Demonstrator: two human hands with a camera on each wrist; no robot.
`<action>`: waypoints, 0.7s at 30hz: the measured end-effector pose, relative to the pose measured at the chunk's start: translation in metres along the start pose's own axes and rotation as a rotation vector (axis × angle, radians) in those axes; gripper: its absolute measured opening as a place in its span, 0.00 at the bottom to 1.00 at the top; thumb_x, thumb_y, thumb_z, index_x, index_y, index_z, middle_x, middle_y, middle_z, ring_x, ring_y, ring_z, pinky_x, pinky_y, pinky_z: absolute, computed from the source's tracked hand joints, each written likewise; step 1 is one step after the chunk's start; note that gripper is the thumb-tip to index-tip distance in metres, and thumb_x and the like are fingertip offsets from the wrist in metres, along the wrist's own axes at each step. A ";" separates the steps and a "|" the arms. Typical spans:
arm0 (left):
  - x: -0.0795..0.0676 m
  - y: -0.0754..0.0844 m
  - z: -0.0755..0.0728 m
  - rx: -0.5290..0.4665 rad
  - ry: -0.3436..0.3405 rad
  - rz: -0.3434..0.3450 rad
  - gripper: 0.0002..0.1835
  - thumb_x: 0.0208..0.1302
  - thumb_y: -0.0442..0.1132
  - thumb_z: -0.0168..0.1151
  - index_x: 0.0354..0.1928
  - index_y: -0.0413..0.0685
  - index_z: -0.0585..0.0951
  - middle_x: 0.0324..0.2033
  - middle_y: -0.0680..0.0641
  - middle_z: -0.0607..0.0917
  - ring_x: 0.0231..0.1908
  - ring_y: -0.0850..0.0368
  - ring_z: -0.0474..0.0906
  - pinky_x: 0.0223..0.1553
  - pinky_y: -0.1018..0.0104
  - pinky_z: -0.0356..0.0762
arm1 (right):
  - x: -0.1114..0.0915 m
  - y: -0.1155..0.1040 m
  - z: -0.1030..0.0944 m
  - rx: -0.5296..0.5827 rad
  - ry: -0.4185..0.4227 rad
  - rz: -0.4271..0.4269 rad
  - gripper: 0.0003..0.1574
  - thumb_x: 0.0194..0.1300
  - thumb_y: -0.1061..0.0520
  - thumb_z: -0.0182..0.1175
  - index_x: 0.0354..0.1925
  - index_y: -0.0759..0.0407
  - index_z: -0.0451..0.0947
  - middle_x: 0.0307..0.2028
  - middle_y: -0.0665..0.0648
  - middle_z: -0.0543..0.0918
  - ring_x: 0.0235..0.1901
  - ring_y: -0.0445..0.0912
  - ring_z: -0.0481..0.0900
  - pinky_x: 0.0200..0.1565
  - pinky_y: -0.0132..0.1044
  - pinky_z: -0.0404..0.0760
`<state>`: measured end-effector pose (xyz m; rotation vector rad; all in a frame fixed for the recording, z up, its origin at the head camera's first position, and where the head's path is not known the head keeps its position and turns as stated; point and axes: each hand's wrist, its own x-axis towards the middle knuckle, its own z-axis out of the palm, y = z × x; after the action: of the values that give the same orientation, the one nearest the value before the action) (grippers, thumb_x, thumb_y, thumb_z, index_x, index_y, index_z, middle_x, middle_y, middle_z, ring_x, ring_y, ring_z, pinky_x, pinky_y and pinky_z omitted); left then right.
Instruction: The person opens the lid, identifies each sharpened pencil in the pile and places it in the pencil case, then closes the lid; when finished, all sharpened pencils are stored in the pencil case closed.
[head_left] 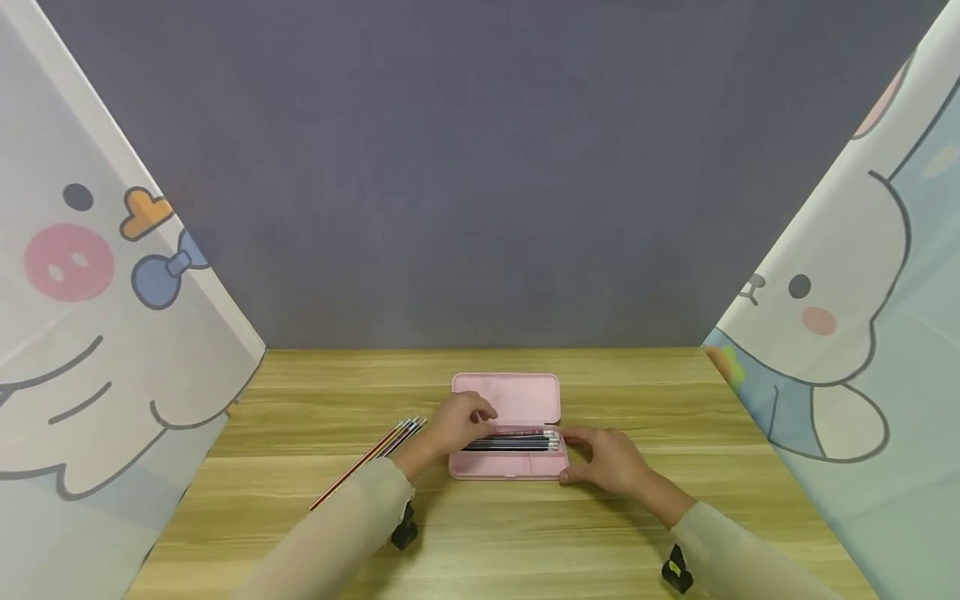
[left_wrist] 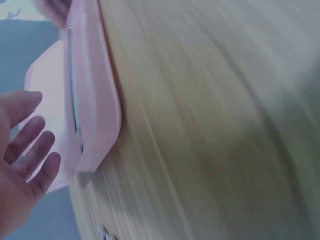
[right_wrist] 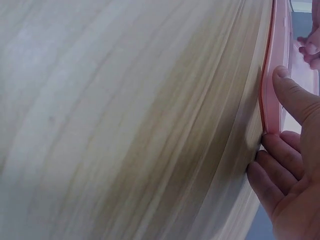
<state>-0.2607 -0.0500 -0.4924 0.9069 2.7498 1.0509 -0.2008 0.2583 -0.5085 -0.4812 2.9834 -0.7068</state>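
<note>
A pink pencil case (head_left: 487,468) lies on the table with its lid (head_left: 528,398) folded back. Several dark pencils (head_left: 513,442) lie side by side in its rear compartment, and the front compartments look bare. Over the case's left part hovers my left hand (head_left: 453,422), fingers loosely bent; the left wrist view shows nothing in this hand (left_wrist: 25,160). My right hand (head_left: 611,462) holds the case's right end, its thumb at the front corner and its fingers farther back. In the right wrist view the thumb (right_wrist: 292,92) rests against the pink wall.
Left of the case, several striped pencils (head_left: 367,458) lie in a slanted bundle on the wooden table (head_left: 525,542). A dark grey panel (head_left: 480,167) stands behind the table. Cartoon-printed cloths flank it, a pig (head_left: 112,358) on the left and a rabbit (head_left: 847,267) on the right.
</note>
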 end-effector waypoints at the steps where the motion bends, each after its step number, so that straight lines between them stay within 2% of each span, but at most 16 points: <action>1: -0.005 -0.001 -0.004 -0.033 0.023 -0.023 0.12 0.63 0.37 0.71 0.48 0.43 0.89 0.40 0.47 0.88 0.39 0.54 0.82 0.39 0.63 0.79 | 0.000 0.000 0.000 0.000 -0.002 0.000 0.50 0.44 0.33 0.80 0.64 0.46 0.81 0.54 0.54 0.88 0.44 0.48 0.83 0.52 0.53 0.81; 4: -0.020 -0.006 -0.014 -0.130 0.081 -0.090 0.19 0.61 0.34 0.72 0.55 0.40 0.85 0.45 0.41 0.85 0.43 0.48 0.81 0.40 0.60 0.80 | 0.000 0.001 -0.001 0.040 -0.012 -0.008 0.51 0.45 0.33 0.80 0.65 0.50 0.80 0.56 0.55 0.87 0.46 0.49 0.84 0.53 0.53 0.81; 8: -0.037 -0.015 -0.022 -0.230 0.126 -0.169 0.29 0.58 0.32 0.74 0.63 0.34 0.78 0.51 0.36 0.83 0.44 0.44 0.83 0.41 0.57 0.82 | 0.001 0.005 -0.003 0.177 -0.018 -0.019 0.49 0.50 0.40 0.80 0.65 0.59 0.77 0.58 0.59 0.85 0.59 0.56 0.82 0.61 0.57 0.77; 12: -0.049 -0.024 -0.023 -0.321 0.116 -0.255 0.37 0.57 0.33 0.76 0.68 0.32 0.72 0.57 0.34 0.80 0.47 0.44 0.83 0.42 0.59 0.84 | 0.006 0.009 -0.006 0.302 -0.020 -0.021 0.50 0.55 0.46 0.79 0.68 0.65 0.72 0.60 0.65 0.82 0.60 0.60 0.81 0.59 0.55 0.80; 15: -0.055 -0.030 -0.022 -0.369 0.093 -0.292 0.41 0.56 0.32 0.77 0.70 0.30 0.70 0.60 0.33 0.79 0.49 0.44 0.83 0.45 0.59 0.84 | 0.011 0.013 -0.009 0.359 -0.048 -0.047 0.52 0.56 0.48 0.79 0.70 0.68 0.68 0.63 0.69 0.79 0.62 0.64 0.78 0.59 0.56 0.80; 21: -0.062 -0.040 -0.021 -0.397 0.047 -0.280 0.43 0.55 0.30 0.76 0.71 0.28 0.67 0.62 0.30 0.78 0.53 0.41 0.82 0.53 0.53 0.83 | 0.017 0.018 -0.008 0.467 -0.133 -0.106 0.59 0.53 0.53 0.80 0.73 0.71 0.61 0.69 0.74 0.70 0.70 0.69 0.68 0.69 0.60 0.66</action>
<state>-0.2354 -0.1195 -0.5106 0.4337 2.4634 1.4923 -0.2233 0.2717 -0.5090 -0.6231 2.5623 -1.2772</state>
